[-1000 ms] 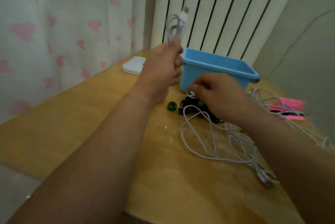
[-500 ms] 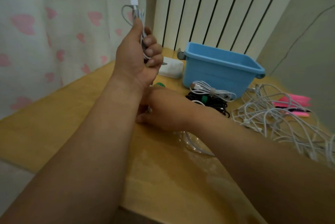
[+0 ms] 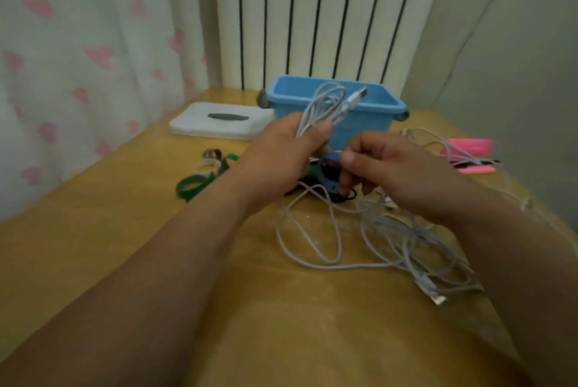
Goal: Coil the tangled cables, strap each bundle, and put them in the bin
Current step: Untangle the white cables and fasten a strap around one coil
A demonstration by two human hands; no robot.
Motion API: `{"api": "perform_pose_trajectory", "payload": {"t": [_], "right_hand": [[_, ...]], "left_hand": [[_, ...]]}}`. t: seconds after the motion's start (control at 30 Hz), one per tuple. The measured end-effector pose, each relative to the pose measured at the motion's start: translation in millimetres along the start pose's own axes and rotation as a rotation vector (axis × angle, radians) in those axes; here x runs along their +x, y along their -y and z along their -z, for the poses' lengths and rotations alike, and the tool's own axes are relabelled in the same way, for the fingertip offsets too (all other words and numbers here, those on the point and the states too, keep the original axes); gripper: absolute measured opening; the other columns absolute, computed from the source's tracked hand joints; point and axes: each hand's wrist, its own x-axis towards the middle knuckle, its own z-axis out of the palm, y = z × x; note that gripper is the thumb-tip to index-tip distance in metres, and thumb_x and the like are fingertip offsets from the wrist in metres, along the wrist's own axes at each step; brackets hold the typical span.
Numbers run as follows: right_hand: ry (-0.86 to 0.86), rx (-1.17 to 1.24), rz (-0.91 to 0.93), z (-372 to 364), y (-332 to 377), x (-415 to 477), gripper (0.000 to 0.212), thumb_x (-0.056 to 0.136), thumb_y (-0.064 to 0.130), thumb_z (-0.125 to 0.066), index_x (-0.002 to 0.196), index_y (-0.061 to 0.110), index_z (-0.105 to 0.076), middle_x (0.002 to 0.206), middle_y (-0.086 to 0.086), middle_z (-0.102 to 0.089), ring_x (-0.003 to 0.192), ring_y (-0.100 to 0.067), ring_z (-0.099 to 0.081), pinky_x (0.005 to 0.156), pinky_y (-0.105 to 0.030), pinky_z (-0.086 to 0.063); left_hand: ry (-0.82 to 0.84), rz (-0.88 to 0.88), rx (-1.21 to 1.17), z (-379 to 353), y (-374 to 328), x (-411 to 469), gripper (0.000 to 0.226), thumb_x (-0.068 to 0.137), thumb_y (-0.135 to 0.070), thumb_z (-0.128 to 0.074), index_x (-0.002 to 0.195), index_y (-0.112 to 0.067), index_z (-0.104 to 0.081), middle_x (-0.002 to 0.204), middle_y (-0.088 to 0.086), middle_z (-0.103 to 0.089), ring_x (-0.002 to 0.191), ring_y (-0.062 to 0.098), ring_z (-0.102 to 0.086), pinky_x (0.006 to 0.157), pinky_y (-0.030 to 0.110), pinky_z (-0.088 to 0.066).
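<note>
My left hand [image 3: 281,161] grips a coiled white cable [image 3: 328,105] upright, its USB plug sticking out toward the blue bin [image 3: 375,114] behind it. My right hand [image 3: 391,167] pinches a blue strap [image 3: 328,174] right beside the left hand, just under the coil. More white cables [image 3: 391,236] lie tangled on the wooden table in front of and under my right forearm. A black cable bundle [image 3: 341,197] is mostly hidden beneath my hands.
Green straps [image 3: 195,184] and a pale one lie left of my hands. A white flat box [image 3: 219,123] sits left of the bin. Pink items [image 3: 472,148] rest at the right table edge. A radiator and a heart-print curtain stand behind the table [image 3: 125,230].
My left hand came down from high at the left to in front of the bin with the coil. My right hand rose off the table, now holding a blue strap.
</note>
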Motion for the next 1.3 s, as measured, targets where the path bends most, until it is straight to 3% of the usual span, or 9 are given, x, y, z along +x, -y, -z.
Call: {"api": "perform_pose_trajectory", "payload": {"t": [0.1,0.2,0.33,0.47,0.6,0.8,0.93,1.1,1.3], "right_hand": [[-0.079,0.155,-0.012,-0.8,-6.6,-3.8,0.015,0.104,0.019,-0.064,0.094,0.009,-0.067,0.071,-0.005,-0.072,0.063,-0.013,-0.067,0.066,-0.034,-0.048],[-0.147,0.591,-0.067,-9.1,-7.9,-2.8,0.002,0.096,0.006,-0.069,0.096,0.009,-0.069,0.075,-0.007,-0.071,0.068,-0.014,-0.070,0.066,-0.029,-0.047],[-0.137,1.084,-0.120,-18.8,-2.7,-0.8,0.021,0.080,0.015,-0.074,0.101,0.013,-0.071,0.081,0.001,-0.072,0.073,-0.009,-0.068,0.065,-0.021,-0.047],[-0.170,1.260,-0.174,-27.8,-0.1,-0.7,0.010,0.092,0.013,-0.069,0.100,0.019,-0.070,0.080,0.007,-0.069,0.069,-0.004,-0.063,0.062,-0.018,-0.041],[-0.324,1.184,-0.188,-31.0,-3.4,4.8,0.018,0.094,0.006,-0.070,0.104,0.021,-0.068,0.085,0.005,-0.071,0.072,-0.007,-0.065,0.064,-0.022,-0.042],[-0.462,1.217,-0.161,-28.6,-9.8,10.2,0.033,0.096,-0.001,-0.065,0.129,0.003,-0.061,0.090,-0.015,-0.074,0.068,-0.024,-0.067,0.051,-0.032,-0.050],[-0.530,1.071,-0.134,-15.4,-21.1,12.7,0.026,0.101,-0.002,-0.058,0.126,0.002,-0.063,0.098,-0.014,-0.074,0.070,-0.018,-0.072,0.061,-0.031,-0.058],[-0.380,0.753,-0.069,-16.9,-22.2,8.9,0.018,0.102,0.001,-0.060,0.110,0.012,-0.071,0.077,0.000,-0.060,0.055,-0.008,-0.051,0.055,-0.029,-0.045],[-0.301,0.572,-0.061,-25.8,-16.1,2.5,0.008,0.101,0.011,-0.069,0.103,0.018,-0.068,0.072,0.006,-0.062,0.052,-0.003,-0.049,0.049,-0.022,-0.039]], "left_hand": [[0.003,-0.090,0.150,-6.8,7.2,2.1,0.019,0.111,-0.036,-0.057,0.099,-0.025,-0.066,0.073,-0.010,-0.064,0.064,0.004,-0.057,0.064,0.027,-0.046],[-0.066,-0.111,0.158,-12.9,8.1,1.0,0.014,0.111,-0.038,-0.057,0.098,-0.034,-0.063,0.071,-0.018,-0.061,0.062,-0.001,-0.055,0.061,0.025,-0.041],[-0.170,-0.139,0.094,-26.9,5.9,0.2,0.014,0.110,-0.038,-0.057,0.116,-0.032,-0.068,0.085,-0.014,-0.069,0.073,-0.002,-0.063,0.062,0.015,-0.044],[-0.255,-0.164,0.060,-41.6,6.3,-3.2,0.011,0.110,-0.034,-0.058,0.108,-0.028,-0.067,0.082,-0.017,-0.068,0.072,-0.001,-0.064,0.062,0.013,-0.045],[-0.287,-0.170,0.092,-43.2,9.1,-3.9,0.010,0.110,-0.031,-0.059,0.100,-0.031,-0.062,0.077,-0.015,-0.063,0.069,0.001,-0.060,0.061,0.015,-0.043],[-0.071,-0.123,0.165,-55.6,7.1,-12.3,0.008,0.109,-0.026,-0.059,0.116,-0.025,-0.063,0.087,-0.006,-0.072,0.071,0.003,-0.067,0.060,0.017,-0.048],[-0.183,-0.102,0.125,-55.2,7.8,-9.1,0.007,0.108,-0.031,-0.057,0.108,-0.025,-0.061,0.084,-0.002,-0.070,0.066,0.013,-0.062,0.059,0.038,-0.054],[-0.165,0.082,-0.283,-43.1,4.8,-2.1,0.020,0.111,-0.027,-0.058,0.095,-0.014,-0.056,0.068,0.002,-0.053,0.054,0.013,-0.044,0.047,0.029,-0.040],[-0.182,0.073,-0.312,-41.9,5.3,-3.9,0.016,0.107,-0.017,-0.062,0.092,-0.014,-0.062,0.066,0.004,-0.050,0.050,0.013,-0.041,0.044,0.027,-0.034]]}}
